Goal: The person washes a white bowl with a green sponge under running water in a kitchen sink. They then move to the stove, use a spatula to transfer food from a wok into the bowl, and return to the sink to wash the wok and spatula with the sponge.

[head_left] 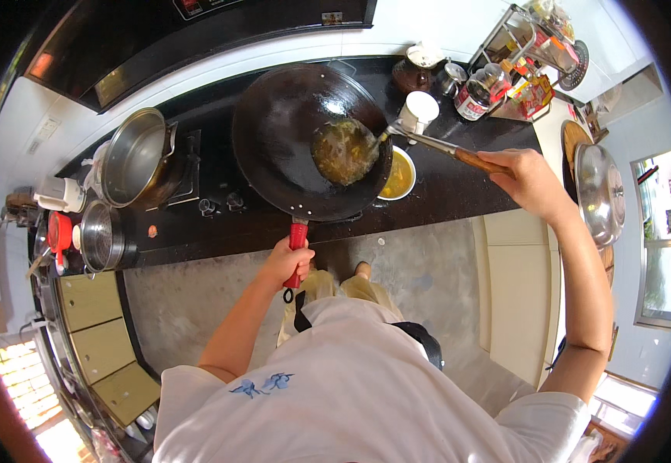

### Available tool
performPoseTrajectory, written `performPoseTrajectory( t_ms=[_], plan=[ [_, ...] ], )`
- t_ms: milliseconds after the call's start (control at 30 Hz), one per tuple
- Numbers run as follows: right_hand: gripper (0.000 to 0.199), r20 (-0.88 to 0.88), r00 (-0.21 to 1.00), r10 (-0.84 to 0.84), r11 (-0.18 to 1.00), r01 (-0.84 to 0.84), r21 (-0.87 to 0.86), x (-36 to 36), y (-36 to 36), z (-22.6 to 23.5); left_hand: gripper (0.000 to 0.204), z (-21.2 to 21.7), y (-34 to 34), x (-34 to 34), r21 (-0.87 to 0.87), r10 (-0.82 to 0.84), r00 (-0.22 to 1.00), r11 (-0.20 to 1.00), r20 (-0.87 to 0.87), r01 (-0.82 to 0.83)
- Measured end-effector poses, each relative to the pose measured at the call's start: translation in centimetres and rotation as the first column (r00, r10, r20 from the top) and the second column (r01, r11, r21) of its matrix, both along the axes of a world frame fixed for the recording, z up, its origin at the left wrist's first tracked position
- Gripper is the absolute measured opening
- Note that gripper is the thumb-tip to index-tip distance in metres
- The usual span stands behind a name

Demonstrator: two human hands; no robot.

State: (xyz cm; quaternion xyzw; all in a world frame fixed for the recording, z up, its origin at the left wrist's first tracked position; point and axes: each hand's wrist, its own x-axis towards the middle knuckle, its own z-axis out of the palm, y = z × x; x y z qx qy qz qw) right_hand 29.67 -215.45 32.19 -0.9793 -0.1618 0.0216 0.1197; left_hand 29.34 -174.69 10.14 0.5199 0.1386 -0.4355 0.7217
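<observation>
My left hand [288,261] is wrapped round the red handle [298,238] of a large dark wok [274,139]. Brownish-yellow broth with bits of food [343,153] pools in the wok's right half. In my right hand [531,181] is a long-handled cooking utensil [471,157], with a wooden grip and a metal shaft. Its far end lies over the wok's right rim; whether that is a ladle or a spatula I cannot tell. Right beside the wok, partly covered by its rim, stands a white bowl [413,179] with yellow soup in it.
Behind the bowl stands a white cup [419,110], near a dark jar [472,100] and a condiment rack [521,50]. A big steel pot [135,158] and a steamer basket [102,235] are at left. A glass lid [599,193] lies at far right. The dark counter's front edge [220,245] runs before me.
</observation>
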Motion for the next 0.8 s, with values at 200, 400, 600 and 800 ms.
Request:
performPoseTrajectory(
  t_ms=[200,400,600,800],
  plan=[
    [0.039,-0.575,0.781,-0.243,0.745,0.53,0.406,2.5,1.8,-4.0,0.023,-0.7,0.1,0.1,-0.004,-0.019,1.0,1.0,0.004,0.019],
    [0.042,-0.697,0.675,-0.24,0.477,0.708,0.521,1.9,1.6,-11.0,0.022,-0.4,0.2,-0.1,0.003,-0.005,1.0,1.0,0.001,0.005],
    [0.051,-0.647,0.691,-0.323,0.354,0.722,0.594,-1.1,3.6,-16.4,0.023,-0.6,0.2,-0.3,-0.033,0.016,1.0,0.999,-0.022,-0.017],
    [0.049,-0.653,0.643,-0.4,0.252,0.762,0.596,-2.7,7.3,-19.3,0.023,-0.3,-0.1,-0.1,-0.003,0.004,1.0,1.0,-0.014,-0.004]
  ],
)
